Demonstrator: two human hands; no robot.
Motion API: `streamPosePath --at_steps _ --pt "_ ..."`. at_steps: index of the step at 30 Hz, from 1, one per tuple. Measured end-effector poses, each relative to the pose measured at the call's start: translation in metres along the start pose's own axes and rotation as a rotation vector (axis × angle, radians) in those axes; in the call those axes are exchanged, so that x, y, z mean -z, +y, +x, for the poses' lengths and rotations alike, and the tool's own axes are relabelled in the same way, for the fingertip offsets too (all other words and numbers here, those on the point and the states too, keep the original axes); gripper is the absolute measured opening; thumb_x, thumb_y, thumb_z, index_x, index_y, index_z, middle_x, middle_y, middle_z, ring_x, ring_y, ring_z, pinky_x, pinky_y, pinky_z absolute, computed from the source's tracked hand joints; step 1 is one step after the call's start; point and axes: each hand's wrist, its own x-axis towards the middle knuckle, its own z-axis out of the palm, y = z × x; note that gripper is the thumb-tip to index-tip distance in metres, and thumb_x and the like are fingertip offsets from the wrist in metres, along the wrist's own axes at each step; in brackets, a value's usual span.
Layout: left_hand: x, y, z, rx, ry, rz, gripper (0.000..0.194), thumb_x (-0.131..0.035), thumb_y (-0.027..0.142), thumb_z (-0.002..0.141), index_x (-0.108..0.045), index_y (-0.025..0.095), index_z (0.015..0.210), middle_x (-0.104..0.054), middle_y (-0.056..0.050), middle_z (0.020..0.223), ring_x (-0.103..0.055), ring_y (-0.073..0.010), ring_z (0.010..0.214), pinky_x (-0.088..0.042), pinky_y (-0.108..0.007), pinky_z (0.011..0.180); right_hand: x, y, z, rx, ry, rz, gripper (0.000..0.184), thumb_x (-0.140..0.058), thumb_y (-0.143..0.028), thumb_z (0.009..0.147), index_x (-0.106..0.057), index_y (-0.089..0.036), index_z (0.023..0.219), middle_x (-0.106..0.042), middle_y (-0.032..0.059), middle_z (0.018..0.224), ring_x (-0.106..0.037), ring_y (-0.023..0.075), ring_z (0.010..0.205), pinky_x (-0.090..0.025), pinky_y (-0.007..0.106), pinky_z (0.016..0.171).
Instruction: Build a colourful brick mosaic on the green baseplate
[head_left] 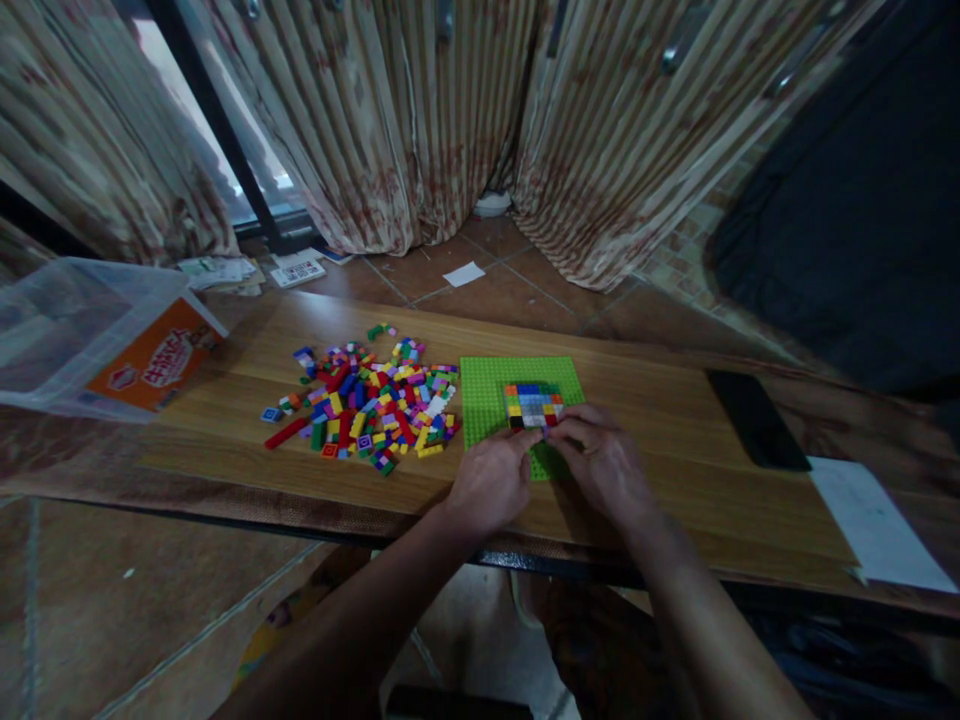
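A green studded baseplate (485, 375) lies on the table, carrying a block of multicoloured toy bricks (532, 400) in rows of orange, blue, green, grey, yellow, black and red. My left hand (491, 482) is closed at the near edge of those bricks, its fingertips close to those of the other hand. What it holds, if anything, is hidden. From the right, my right hand (602, 458) pinches a small purple brick (546, 433) at the block's near side. To the left of the baseplate spreads a loose pile of toy bricks (375, 400) in many colours and sizes.
A clear plastic box (56, 330) with an orange label stands at the table's left end. On the right lie a black phone (756, 418) and a white sheet of paper (885, 520). Beyond the wooden table (645, 400) hang patterned curtains (450, 120).
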Motion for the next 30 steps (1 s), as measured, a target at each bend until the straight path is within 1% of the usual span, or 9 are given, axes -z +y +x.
streamPosePath --at_steps 7,11,14,17,19,21,23,25,30 --pt "0.001 0.001 0.002 -0.001 0.019 -0.043 0.041 -0.042 0.014 0.088 -0.064 0.019 0.122 -0.068 -0.011 0.116 -0.065 -0.0236 0.101 -0.050 -0.038 0.094 -0.008 -0.005 -0.004 -0.014 0.028 -0.029 0.021 -0.053 -0.026 0.092 -0.069 -0.025 0.079 -0.065 0.0061 0.095 -0.058 0.0243 0.093 -0.049 0.041 0.084" --pt "0.006 -0.001 0.005 0.006 0.030 -0.118 0.036 -0.044 0.016 0.088 -0.067 0.023 0.115 -0.071 -0.007 0.112 -0.066 -0.0208 0.100 -0.049 -0.035 0.094 -0.011 -0.009 -0.011 -0.048 0.117 0.088 0.017 -0.057 -0.030 0.091 -0.072 -0.026 0.084 -0.067 0.0060 0.098 -0.060 0.0238 0.096 -0.050 0.041 0.086" --pt "0.010 -0.004 0.006 0.059 0.045 -0.147 0.032 -0.046 0.019 0.088 -0.066 0.022 0.113 -0.073 -0.006 0.098 -0.067 -0.0190 0.084 -0.051 -0.032 0.083 -0.007 -0.008 -0.017 -0.152 0.252 0.252 0.017 -0.058 -0.033 0.090 -0.073 -0.025 0.093 -0.069 0.0064 0.099 -0.064 0.0223 0.094 -0.051 0.040 0.086" --pt "0.011 -0.006 0.008 0.131 0.079 -0.136 0.031 -0.048 0.022 0.089 -0.062 0.019 0.116 -0.071 -0.006 0.083 -0.065 -0.0183 0.069 -0.051 -0.030 0.072 -0.001 -0.002 -0.017 -0.332 0.424 0.349 0.021 -0.058 -0.036 0.089 -0.072 -0.021 0.095 -0.070 0.0077 0.095 -0.066 0.0218 0.087 -0.053 0.038 0.078" --pt "0.010 -0.007 0.009 0.162 0.096 -0.122 0.033 -0.049 0.022 0.088 -0.058 0.017 0.119 -0.069 -0.006 0.079 -0.064 -0.0182 0.066 -0.050 -0.030 0.069 0.002 0.003 -0.016 -0.397 0.464 0.364 0.023 -0.059 -0.038 0.088 -0.071 -0.020 0.095 -0.070 0.0086 0.095 -0.066 0.0219 0.084 -0.054 0.037 0.074" --pt "0.010 -0.006 0.010 0.174 0.102 -0.109 0.034 -0.049 0.021 0.088 -0.055 0.016 0.121 -0.069 -0.005 0.079 -0.064 -0.0180 0.067 -0.050 -0.029 0.068 0.002 0.004 -0.015 -0.337 0.387 0.326 0.023 -0.062 -0.037 0.085 -0.071 -0.021 0.100 -0.068 0.0093 0.102 -0.065 0.0229 0.090 -0.053 0.039 0.079" --pt "0.010 -0.006 0.011 0.176 0.101 -0.099 0.034 -0.048 0.020 0.088 -0.054 0.016 0.121 -0.070 -0.006 0.082 -0.066 -0.0181 0.071 -0.050 -0.028 0.068 -0.002 0.002 -0.013 -0.212 0.270 0.229 0.025 -0.066 -0.034 0.083 -0.071 -0.023 0.105 -0.063 0.0093 0.113 -0.061 0.0251 0.104 -0.051 0.043 0.090" --pt "0.010 -0.005 0.011 0.171 0.092 -0.084 0.034 -0.047 0.020 0.089 -0.053 0.016 0.122 -0.071 -0.006 0.086 -0.067 -0.0186 0.075 -0.051 -0.029 0.069 -0.007 -0.002 -0.011 -0.125 0.195 0.125 0.025 -0.066 -0.030 0.082 -0.071 -0.025 0.106 -0.060 0.0085 0.118 -0.057 0.0266 0.112 -0.047 0.046 0.097" --pt "0.011 -0.006 0.009 0.157 0.071 -0.032 0.037 -0.046 0.020 0.089 -0.049 0.018 0.126 -0.071 -0.006 0.088 -0.068 -0.0188 0.077 -0.052 -0.029 0.071 -0.020 -0.004 -0.008 -0.037 0.148 -0.001 0.018 -0.059 -0.022 0.085 -0.070 -0.025 0.099 -0.059 0.0080 0.117 -0.056 0.0266 0.111 -0.048 0.046 0.097"
